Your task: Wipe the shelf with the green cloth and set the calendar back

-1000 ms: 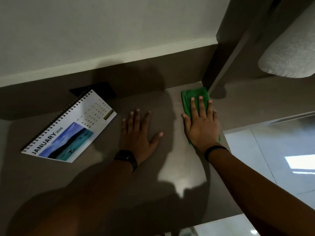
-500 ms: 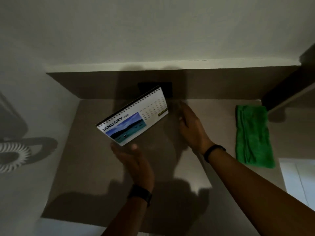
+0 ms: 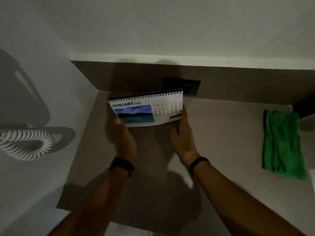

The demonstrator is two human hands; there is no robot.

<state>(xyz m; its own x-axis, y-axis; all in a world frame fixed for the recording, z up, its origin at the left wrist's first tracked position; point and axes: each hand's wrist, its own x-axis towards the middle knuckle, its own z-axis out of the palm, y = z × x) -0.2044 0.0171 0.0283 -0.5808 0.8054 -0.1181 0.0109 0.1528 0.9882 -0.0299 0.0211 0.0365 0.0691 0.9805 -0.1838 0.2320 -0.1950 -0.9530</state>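
A spiral-bound desk calendar [image 3: 146, 109] showing JANUARY stands nearly upright at the back of the brown shelf [image 3: 221, 133], its face towards me. My left hand [image 3: 125, 138] grips its lower left corner. My right hand [image 3: 183, 137] holds its right edge and lower right corner. The folded green cloth [image 3: 282, 143] lies flat at the shelf's right end, apart from both hands.
A dark switch plate [image 3: 189, 87] sits on the back panel just behind the calendar. A white coiled phone cord [image 3: 25, 143] hangs on the wall at left. A dark upright panel [image 3: 305, 104] bounds the shelf at the right, beyond the cloth.
My right hand left the green cloth at the right end. Both hands took up the calendar, turned it from a slant to level and upright, and moved it towards the back.
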